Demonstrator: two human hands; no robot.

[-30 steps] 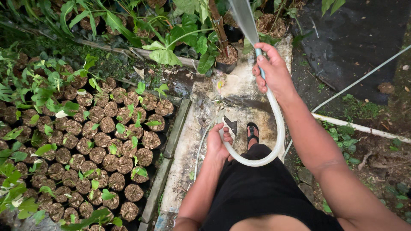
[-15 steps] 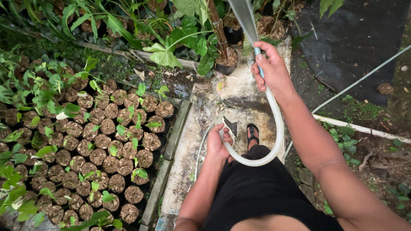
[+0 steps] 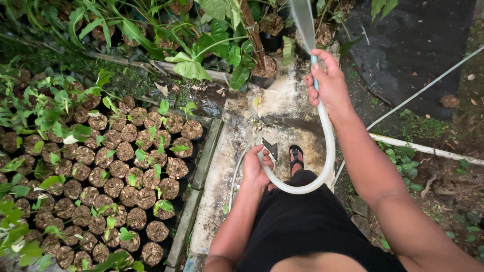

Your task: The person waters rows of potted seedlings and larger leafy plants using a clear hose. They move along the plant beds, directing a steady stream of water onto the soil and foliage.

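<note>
Green leaves crowd the top and left of the view; below them a big block of small seedling pots fills the left half, round, dark, packed rim to rim, most with a young sprout. Right of the pots runs a pale, stained concrete path, wet in places, edged on its left by a narrow mossy kerb. Dark ground cover lies at top right, with bare soil and weeds below it. Two thin white pipes cross that soil at an angle.

Black shorts take up the bottom centre. One foot in a black sandal stands on the path, just above the shorts.

Hose: whitish, translucent, bent in a wide loop between both hands, hanging in front of the shorts. Its end points up and away, and a flat sheet of water leaves it toward a potted plant at the head of the path.

Right hand: raised, fingers wrapped tight round the hose near its end, thumb laid over the outlet.

Left hand: lower, near the sandal, fingers curled closed round the bottom of the loop.
</note>
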